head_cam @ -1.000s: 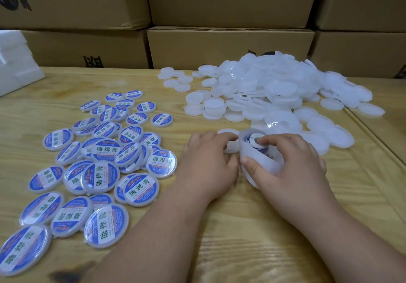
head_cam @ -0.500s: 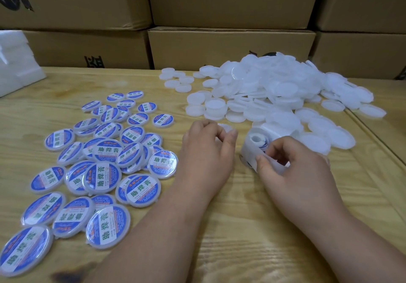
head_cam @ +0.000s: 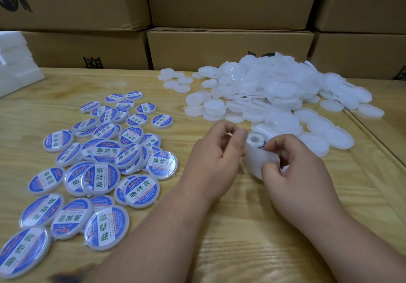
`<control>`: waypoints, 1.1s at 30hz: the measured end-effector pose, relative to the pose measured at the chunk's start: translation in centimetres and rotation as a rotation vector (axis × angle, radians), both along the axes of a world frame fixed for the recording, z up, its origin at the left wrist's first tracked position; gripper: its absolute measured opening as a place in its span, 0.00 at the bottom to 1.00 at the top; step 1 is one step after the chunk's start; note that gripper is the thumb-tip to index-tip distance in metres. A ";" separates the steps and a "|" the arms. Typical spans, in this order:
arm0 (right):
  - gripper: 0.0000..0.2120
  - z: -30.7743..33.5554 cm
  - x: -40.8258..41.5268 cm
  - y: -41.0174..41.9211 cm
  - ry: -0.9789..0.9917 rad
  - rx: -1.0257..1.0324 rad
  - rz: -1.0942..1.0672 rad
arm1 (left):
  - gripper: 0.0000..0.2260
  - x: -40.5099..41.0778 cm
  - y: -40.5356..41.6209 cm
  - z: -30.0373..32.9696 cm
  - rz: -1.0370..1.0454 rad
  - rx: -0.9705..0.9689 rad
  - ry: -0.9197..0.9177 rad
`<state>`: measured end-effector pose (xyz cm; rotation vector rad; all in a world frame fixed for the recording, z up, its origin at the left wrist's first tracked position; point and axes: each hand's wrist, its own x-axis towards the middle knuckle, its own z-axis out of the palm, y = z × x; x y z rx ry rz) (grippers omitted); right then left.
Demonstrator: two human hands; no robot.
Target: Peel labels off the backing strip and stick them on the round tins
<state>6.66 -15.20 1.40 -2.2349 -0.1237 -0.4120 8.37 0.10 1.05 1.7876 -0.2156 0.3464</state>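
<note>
A white roll of label backing strip (head_cam: pixel 257 151) stands on the wooden table (head_cam: pixel 252 227) in front of me. My right hand (head_cam: pixel 292 172) pinches the strip at the roll's near side, thumb and fingers curled over it. My left hand (head_cam: pixel 215 157) is just left of the roll with fingers curled around a plain white tin (head_cam: pixel 229 133), mostly hidden by the fingers. A large heap of plain white round tins (head_cam: pixel 274 93) lies behind the roll. Several tins with blue and white labels (head_cam: pixel 103 168) are spread at the left.
Stacked cardboard boxes (head_cam: pixel 228 47) wall off the table's far edge. White foam blocks (head_cam: pixel 15 63) sit at the far left. A seam (head_cam: pixel 371 137) runs down the table at the right.
My left hand has lifted off the table and risen beside the roll with a tin in its fingers. My right hand has slid lower down the roll, and the roll now stands more upright.
</note>
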 end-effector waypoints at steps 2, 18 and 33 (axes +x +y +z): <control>0.08 0.0 0.1 0.0 -0.001 0.017 0.000 | 0.13 0.1 -0.1 -0.3 -0.028 0.076 0.038; 0.11 -0.1 -0.1 0.1 0.020 0.049 0.083 | 0.14 0.7 0.1 -0.8 -0.060 0.088 0.111; 0.19 -0.4 0.1 -0.4 0.077 0.288 0.131 | 0.13 0.6 0.5 -0.5 -0.053 0.043 0.177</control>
